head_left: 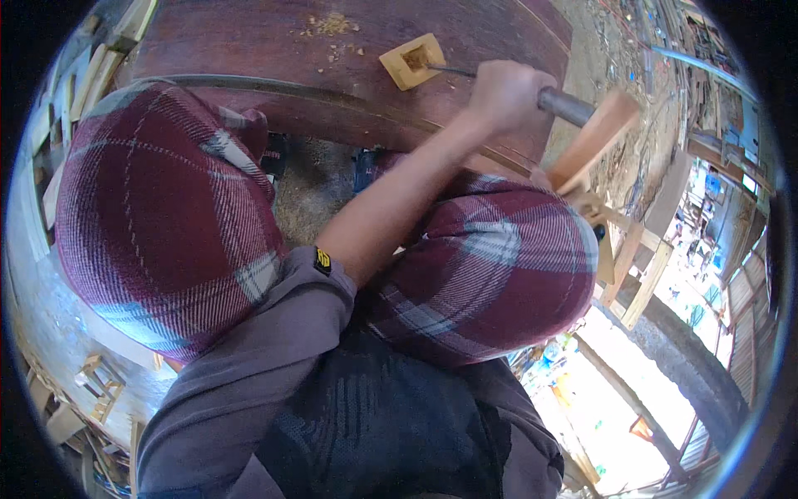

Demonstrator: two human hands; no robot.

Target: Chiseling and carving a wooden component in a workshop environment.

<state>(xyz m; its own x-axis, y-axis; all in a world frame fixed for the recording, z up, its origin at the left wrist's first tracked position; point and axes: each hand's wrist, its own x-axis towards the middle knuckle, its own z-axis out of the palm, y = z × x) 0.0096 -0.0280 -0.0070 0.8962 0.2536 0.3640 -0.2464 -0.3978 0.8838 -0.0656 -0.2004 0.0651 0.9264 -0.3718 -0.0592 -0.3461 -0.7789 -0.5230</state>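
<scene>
Wooden block [407, 81]: recess opened, remaining depth indeterminate. Your left hand [509, 96] grips the chisel [567, 106]; whether your right hand [587, 205] grasps the mallet [600, 135] cannot be confirmed.

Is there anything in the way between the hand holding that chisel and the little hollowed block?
Nothing visible. From the left hand, the chisel runs straight to the hollowed block. The wood shavings lie beyond the block, outside that line.
</scene>
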